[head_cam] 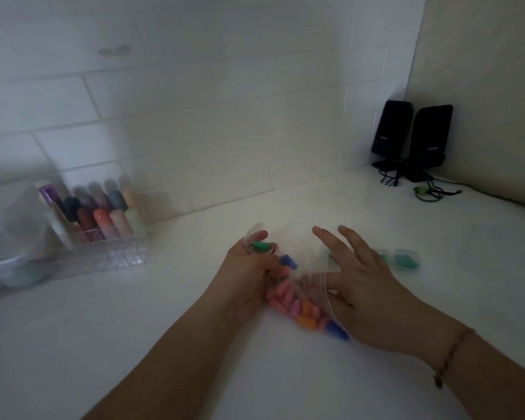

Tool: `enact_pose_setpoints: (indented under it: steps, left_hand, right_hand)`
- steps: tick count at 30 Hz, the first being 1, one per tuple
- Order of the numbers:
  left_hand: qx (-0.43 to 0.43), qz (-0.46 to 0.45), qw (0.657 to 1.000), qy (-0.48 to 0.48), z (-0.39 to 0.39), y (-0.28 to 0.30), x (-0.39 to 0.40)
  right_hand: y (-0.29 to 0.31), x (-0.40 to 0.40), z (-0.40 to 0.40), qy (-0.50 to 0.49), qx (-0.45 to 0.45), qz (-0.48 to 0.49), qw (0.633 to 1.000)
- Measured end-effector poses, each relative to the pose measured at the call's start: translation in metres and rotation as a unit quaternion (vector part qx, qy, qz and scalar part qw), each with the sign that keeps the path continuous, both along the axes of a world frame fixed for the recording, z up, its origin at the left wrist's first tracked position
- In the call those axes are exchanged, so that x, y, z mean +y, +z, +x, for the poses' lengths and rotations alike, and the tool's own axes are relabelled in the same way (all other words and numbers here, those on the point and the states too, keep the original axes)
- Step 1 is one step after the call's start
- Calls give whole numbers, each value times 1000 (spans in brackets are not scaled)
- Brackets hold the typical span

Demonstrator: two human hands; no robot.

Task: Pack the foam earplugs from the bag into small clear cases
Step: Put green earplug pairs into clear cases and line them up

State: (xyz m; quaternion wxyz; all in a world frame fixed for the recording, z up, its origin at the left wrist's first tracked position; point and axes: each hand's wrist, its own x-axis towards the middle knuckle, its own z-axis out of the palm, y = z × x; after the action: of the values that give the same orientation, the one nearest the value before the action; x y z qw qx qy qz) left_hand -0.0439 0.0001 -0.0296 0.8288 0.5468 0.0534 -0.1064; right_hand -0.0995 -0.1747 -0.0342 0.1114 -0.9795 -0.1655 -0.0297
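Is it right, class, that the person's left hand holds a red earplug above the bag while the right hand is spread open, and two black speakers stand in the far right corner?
Not quite. The head view shows the earplug held by the left hand is green, not red. The rest stands: bag, spread right hand, two black speakers in the far right corner.

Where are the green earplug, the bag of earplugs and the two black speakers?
green earplug [260,246], head view, its middle.
bag [314,284], head view, its clear wall.
black speakers [430,137], head view, right speaker's front.

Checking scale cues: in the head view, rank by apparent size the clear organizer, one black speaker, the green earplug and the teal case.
1. Clear organizer
2. Black speaker
3. Teal case
4. Green earplug

The speaker stands farther off, so only its apparent size counts.
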Motion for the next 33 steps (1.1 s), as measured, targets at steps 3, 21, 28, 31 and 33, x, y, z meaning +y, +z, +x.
enact_pose_setpoints:
  steps: [3,21,28,31,33]
  left_hand:
    - [21,-49,999,-4,-2,2,-2]
    - [47,-129,990,-43,2,-5,-1]
    - [68,-131,986,-71,-2,-2,-2]
    - [68,-120,987,-79,-2,-1,-2]
    - [60,-102,990,-81,-3,1,-3]
  right_hand:
    - [-5,-1,2,-3,-1,23,1000]
    - [-20,3,20,-16,-179,209,961]
    - [-16,2,21,13,-230,206,951]
    - [-15,0,21,39,-234,219,946]
    - [-15,-3,23,49,-238,238,940]
